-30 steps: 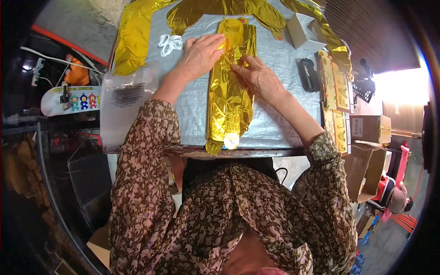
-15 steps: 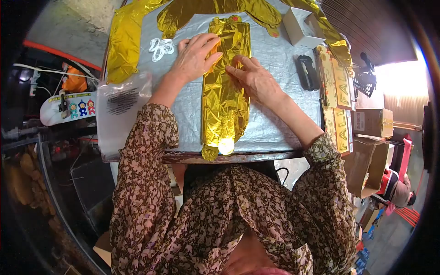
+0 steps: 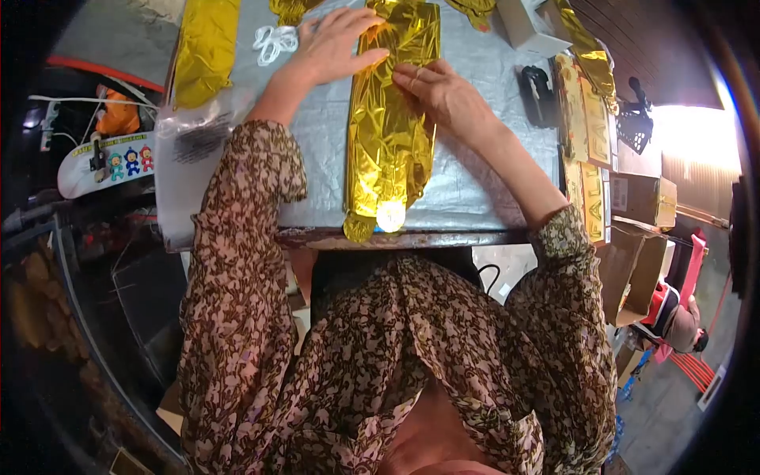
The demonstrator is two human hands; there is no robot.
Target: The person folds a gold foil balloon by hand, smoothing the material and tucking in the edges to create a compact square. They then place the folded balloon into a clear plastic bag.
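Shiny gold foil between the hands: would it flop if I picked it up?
Probably floppy, because the gold foil is wrinkled all over. It's likely light for its size, since it looks thin and flat. Its shiny surface might feel slippery.

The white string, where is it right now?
In the head view, the white string lies on the silvery table top, toward the left, just beside the left hand.

Gold foil piece (image 3: 388,134) is super shiny and crinkly, looks folded into a long narrow strip, lying flat from the frame's top edge to about the middle, rounded tab bottom-left.
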